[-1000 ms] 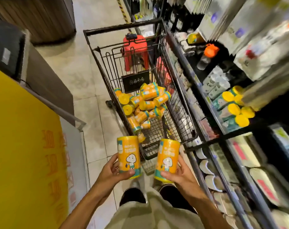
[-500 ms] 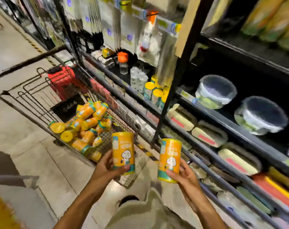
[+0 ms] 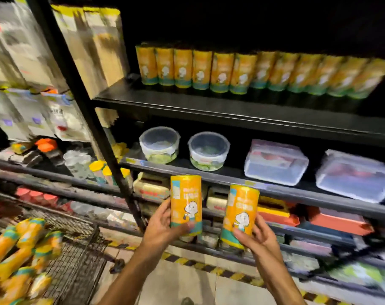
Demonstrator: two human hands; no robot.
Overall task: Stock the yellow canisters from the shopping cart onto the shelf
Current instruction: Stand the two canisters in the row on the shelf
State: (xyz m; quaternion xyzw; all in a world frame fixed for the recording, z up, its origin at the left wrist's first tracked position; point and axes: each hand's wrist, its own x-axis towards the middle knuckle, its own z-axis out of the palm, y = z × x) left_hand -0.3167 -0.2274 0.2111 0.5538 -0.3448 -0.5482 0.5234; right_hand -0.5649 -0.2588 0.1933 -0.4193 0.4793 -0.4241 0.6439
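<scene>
Below shelf [image 3: 231, 111] edge, hands [image 3: 163, 227] gripping canisters [image 3: 186, 204]

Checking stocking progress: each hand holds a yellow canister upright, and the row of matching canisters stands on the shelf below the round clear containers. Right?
Not quite. The head view shows the row of matching canisters on the shelf above the round clear containers. Left hand and right hand each hold one upright.

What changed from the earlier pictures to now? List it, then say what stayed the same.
The view swung from the shopping cart up to the shelf, where a row of yellow canisters has come into sight. Both held canisters were carried along toward the shelving. Nothing was picked up or let go. Unchanged: the left hand holds one canister upright, the right hand the other canister, and loose canisters lie in the cart.
</scene>
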